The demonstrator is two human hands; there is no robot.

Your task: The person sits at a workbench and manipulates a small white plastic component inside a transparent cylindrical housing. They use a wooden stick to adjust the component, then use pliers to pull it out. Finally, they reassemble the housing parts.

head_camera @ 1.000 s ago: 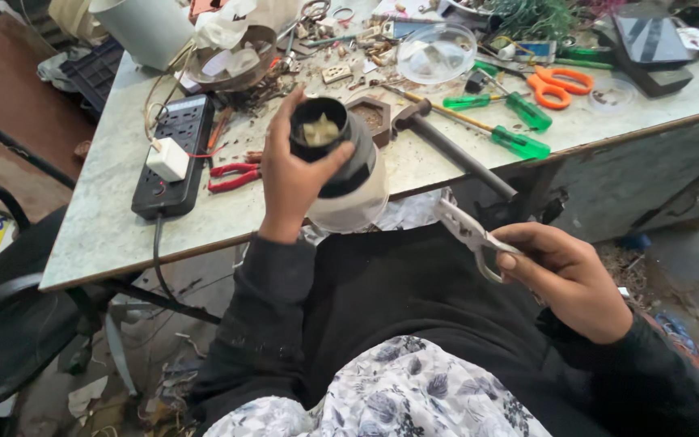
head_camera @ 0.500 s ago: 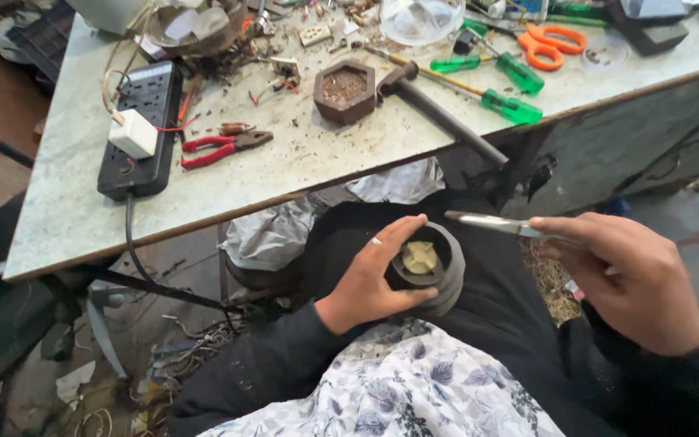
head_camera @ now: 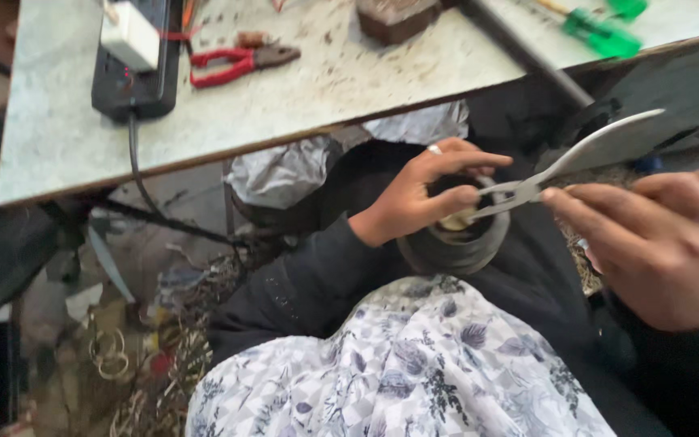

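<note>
My left hand [head_camera: 422, 194] grips a round dark cylinder [head_camera: 455, 247] held over my lap, fingers curled over its open top. Inside it sits a pale yellowish lump, partly hidden by my fingers. My right hand [head_camera: 661, 239] holds metal pliers [head_camera: 576, 158] by the handles, and their thin jaws reach into the cylinder's mouth beside my left fingertips. A ring shows on one left finger. My dark sleeves and a floral cloth [head_camera: 414, 372] cover my lap.
A grey worktable [head_camera: 301, 97] stands ahead with a black power strip [head_camera: 135, 77], red-handled pliers [head_camera: 232, 63], a brown block [head_camera: 398, 16], a hammer handle [head_camera: 527, 53] and a green screwdriver [head_camera: 604, 36]. Crumpled plastic and wire scraps lie on the floor under it.
The cylinder came down from above the table to my lap. The pliers swung in from the right and their tips now enter the cylinder. The view tilted downward.
</note>
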